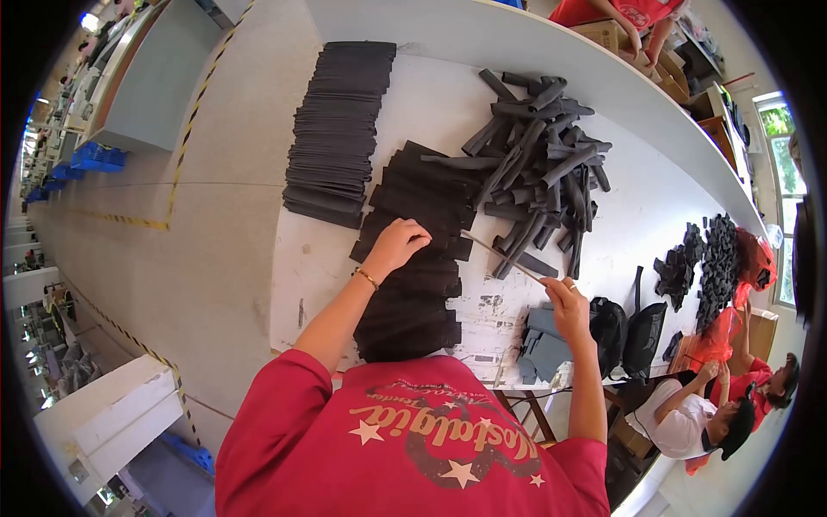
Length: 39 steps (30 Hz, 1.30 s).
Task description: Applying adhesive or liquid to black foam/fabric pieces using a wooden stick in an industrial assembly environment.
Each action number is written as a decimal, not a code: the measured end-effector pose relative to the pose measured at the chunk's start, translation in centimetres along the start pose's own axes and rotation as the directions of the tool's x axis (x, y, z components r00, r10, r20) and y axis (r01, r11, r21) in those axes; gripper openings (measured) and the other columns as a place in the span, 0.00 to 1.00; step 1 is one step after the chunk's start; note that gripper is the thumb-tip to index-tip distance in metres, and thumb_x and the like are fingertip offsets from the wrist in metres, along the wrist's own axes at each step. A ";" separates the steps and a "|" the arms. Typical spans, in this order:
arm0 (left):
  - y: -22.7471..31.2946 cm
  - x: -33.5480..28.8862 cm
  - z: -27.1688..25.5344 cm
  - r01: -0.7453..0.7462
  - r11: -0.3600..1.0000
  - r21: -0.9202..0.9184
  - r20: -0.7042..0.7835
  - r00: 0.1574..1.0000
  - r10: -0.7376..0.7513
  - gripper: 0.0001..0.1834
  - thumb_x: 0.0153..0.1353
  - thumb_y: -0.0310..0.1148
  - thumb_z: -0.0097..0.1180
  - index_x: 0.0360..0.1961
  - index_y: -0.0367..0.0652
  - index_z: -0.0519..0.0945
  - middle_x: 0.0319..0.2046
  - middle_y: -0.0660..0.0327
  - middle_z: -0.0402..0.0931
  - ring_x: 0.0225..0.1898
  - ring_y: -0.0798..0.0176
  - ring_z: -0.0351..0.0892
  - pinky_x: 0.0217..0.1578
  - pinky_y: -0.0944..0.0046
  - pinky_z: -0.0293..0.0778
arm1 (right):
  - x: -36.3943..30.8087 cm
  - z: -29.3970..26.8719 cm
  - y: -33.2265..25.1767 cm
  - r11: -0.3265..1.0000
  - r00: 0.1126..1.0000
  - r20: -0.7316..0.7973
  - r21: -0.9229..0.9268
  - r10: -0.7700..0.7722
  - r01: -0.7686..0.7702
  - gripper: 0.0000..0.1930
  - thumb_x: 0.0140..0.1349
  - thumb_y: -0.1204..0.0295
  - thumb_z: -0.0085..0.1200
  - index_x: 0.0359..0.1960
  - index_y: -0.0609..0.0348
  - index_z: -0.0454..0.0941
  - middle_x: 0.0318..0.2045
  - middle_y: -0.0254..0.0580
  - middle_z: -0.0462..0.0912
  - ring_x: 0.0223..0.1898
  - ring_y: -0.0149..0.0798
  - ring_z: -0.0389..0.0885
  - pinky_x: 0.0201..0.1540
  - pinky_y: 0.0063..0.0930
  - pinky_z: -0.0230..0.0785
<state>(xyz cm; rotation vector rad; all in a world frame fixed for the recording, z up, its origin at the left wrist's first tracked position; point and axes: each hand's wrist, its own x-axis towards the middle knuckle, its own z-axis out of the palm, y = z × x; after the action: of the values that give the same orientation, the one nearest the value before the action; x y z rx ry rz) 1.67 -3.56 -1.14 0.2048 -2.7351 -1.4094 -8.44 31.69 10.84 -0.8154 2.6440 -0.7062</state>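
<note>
My right hand (566, 303) grips one end of a thin, straight, light-coloured stick (504, 257). Its far tip reaches the edge of a spread of flat black fabric pieces (409, 297), which lie overlapping in front of me. Over these pieces is my left hand (401, 244), its fingers curled together; whatever they may pinch is hidden. Beyond the stick, a loose heap of dark grey fabric tubes (547, 155) is piled on the white table (301, 267). At the far left, a neat long row of similar flat dark pieces (340, 129) lies stacked.
Grey folded pieces (543, 343) and black bags (633, 332) lie at the table's right. Farther right are heaps of small black pieces (715, 267) and a red plastic bag (756, 258). A raised white panel (517, 39) edges the far side; co-workers sit at right and stand beyond.
</note>
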 end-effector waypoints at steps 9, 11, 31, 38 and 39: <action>1.7 -1.1 -1.8 0.020 0.998 -0.052 0.068 0.998 -0.017 0.07 0.58 0.35 0.56 0.33 0.45 0.82 0.32 0.63 0.78 0.38 0.56 0.72 0.43 0.61 0.69 | -0.1 -1.7 -2.1 0.987 0.988 0.034 -0.047 -0.150 0.152 0.08 0.60 0.72 0.54 0.40 0.48 0.80 0.25 0.41 0.73 0.24 0.45 0.76 0.26 0.35 0.67; 1.8 -1.3 -1.9 0.015 0.998 -0.060 0.070 0.997 -0.011 0.07 0.57 0.35 0.56 0.32 0.45 0.82 0.31 0.62 0.78 0.38 0.55 0.72 0.43 0.60 0.69 | -0.3 -1.6 -2.2 0.985 0.986 0.037 -0.053 -0.162 0.164 0.08 0.60 0.72 0.54 0.40 0.48 0.80 0.24 0.41 0.72 0.23 0.45 0.76 0.25 0.35 0.67; 2.3 -3.3 -0.7 0.197 0.935 -0.296 0.155 0.975 -0.157 0.15 0.51 0.34 0.65 0.37 0.34 0.82 0.29 0.55 0.82 0.32 0.64 0.81 0.38 0.67 0.74 | -1.0 -0.3 -1.3 0.993 1.000 0.002 0.119 -0.012 0.011 0.08 0.59 0.72 0.55 0.41 0.52 0.79 0.25 0.43 0.74 0.25 0.43 0.77 0.27 0.31 0.67; 3.7 -2.6 -2.6 0.257 0.877 -0.405 0.203 0.961 -0.188 0.12 0.47 0.29 0.68 0.32 0.35 0.83 0.27 0.58 0.81 0.29 0.67 0.79 0.35 0.69 0.73 | 0.9 1.2 -4.6 0.971 0.985 0.114 0.213 -0.131 0.104 0.09 0.57 0.70 0.58 0.39 0.57 0.80 0.25 0.45 0.75 0.25 0.44 0.75 0.28 0.32 0.65; 3.8 -2.4 -2.8 0.208 0.891 -0.404 0.180 0.973 -0.146 0.12 0.46 0.29 0.69 0.32 0.35 0.83 0.27 0.59 0.81 0.29 0.68 0.78 0.34 0.69 0.73 | 0.8 1.1 -4.3 0.969 0.987 0.089 0.217 -0.137 0.115 0.09 0.57 0.69 0.59 0.38 0.57 0.80 0.25 0.45 0.75 0.24 0.44 0.75 0.27 0.32 0.66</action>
<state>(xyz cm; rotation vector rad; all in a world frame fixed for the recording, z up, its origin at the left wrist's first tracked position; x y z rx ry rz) 4.02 -3.26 3.57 0.3469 -2.4811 -2.1004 -6.74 27.70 12.10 -0.9367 2.3911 -0.9335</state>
